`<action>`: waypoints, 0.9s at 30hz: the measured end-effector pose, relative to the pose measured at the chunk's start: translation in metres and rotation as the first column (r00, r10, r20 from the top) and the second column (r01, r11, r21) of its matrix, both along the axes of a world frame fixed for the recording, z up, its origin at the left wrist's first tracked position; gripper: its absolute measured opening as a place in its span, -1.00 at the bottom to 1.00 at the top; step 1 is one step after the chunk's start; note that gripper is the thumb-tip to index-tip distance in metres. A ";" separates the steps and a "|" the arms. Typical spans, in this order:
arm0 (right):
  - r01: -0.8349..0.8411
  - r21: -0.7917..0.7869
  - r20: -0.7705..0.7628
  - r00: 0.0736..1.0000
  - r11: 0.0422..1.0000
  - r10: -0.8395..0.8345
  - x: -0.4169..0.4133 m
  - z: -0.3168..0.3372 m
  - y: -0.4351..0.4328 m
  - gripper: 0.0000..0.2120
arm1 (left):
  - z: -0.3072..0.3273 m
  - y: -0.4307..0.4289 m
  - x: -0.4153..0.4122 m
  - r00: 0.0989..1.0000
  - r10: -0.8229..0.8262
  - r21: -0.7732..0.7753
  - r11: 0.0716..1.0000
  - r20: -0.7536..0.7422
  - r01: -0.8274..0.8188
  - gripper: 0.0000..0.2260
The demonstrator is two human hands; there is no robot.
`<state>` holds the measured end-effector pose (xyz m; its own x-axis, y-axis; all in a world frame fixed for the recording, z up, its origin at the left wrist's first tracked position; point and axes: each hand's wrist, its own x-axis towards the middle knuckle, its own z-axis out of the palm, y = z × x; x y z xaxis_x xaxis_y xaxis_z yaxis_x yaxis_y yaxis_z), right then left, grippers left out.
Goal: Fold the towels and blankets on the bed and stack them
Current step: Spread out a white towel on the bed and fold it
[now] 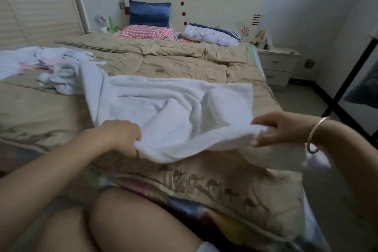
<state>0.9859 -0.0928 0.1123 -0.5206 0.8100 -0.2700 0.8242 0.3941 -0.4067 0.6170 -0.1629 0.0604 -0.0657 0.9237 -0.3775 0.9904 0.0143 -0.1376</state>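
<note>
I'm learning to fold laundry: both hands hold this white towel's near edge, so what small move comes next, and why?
Probably carry the near edge forward onto the far edge. The left hand and right hand grip the near edge of the towel, which lies spread but rumpled on the bed, so halving it seems natural.

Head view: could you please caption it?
The left hand and right hand grip the white towel by its near edge, over the quilt.
</note>
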 end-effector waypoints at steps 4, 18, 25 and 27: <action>0.062 -0.419 0.375 0.920 0.906 0.111 -0.014 -0.022 -0.003 -0.36 | -0.024 -0.015 0.016 0.995 0.091 -0.466 0.879 -0.035 -0.097 -0.36; 0.389 -0.120 -0.212 0.889 0.914 -0.406 -0.024 -0.091 0.150 -0.88 | -0.012 0.100 0.021 0.919 0.237 0.151 0.943 0.317 -0.295 -0.76; 0.342 0.250 -0.062 0.939 0.906 -0.338 -0.043 -0.113 0.268 -0.75 | -0.038 0.238 0.052 0.947 0.129 0.307 0.925 0.293 -0.222 -0.72; 0.302 0.320 -0.014 0.949 0.898 -0.314 -0.052 -0.119 0.294 -0.68 | -0.044 0.275 0.057 0.944 0.093 0.346 0.915 0.316 -0.206 -0.68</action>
